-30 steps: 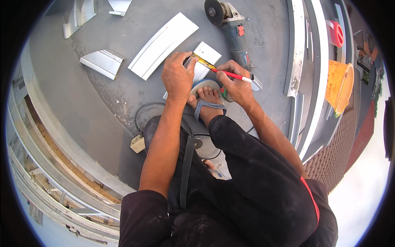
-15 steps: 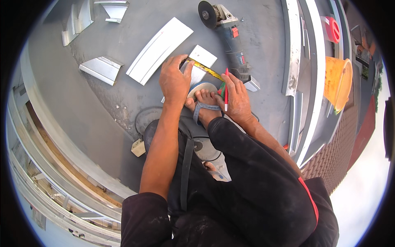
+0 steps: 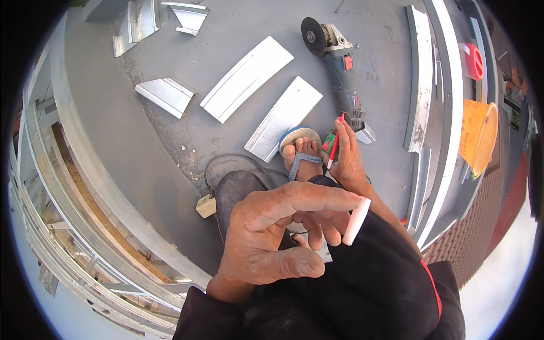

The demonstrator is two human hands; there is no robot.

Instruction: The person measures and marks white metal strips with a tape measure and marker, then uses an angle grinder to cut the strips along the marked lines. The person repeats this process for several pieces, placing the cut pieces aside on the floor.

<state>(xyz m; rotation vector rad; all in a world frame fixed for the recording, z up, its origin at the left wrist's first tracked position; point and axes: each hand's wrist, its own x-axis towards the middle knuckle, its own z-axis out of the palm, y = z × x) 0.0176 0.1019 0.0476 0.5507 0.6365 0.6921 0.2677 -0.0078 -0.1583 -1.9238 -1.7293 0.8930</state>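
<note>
Grey flooring (image 3: 385, 39) is spread beneath the work, bounded on the left by pale metal framing (image 3: 107, 226) and on the right by brown roof tiles (image 3: 481, 204). Close to the camera, the left hand (image 3: 283, 232) is raised over the dark-clothed legs. A short white stick (image 3: 357, 221) is held at its fingertips, against the forefinger, while the thumb is kept well apart. By the sandalled foot (image 3: 309, 169), a slim red pen (image 3: 334, 148) with a white end is clasped in the right hand (image 3: 347, 161), upright against the fingers. Just beside the pen, partly covered by that hand, a green, red and black tape measure (image 3: 327, 143) is seen; how firmly it is gripped cannot be told.

One white metal piece (image 3: 286, 116) is laid flat beside the sandal, its lower end near the toes. Another curved white piece (image 3: 247, 78) is placed farther left, and beyond it an angled offcut (image 3: 166, 96). An angle grinder (image 3: 344, 76) is laid ahead of the right hand. Long metal strips (image 3: 419, 79) are ranged farther right, with an orange bucket (image 3: 477, 136) beyond.
</note>
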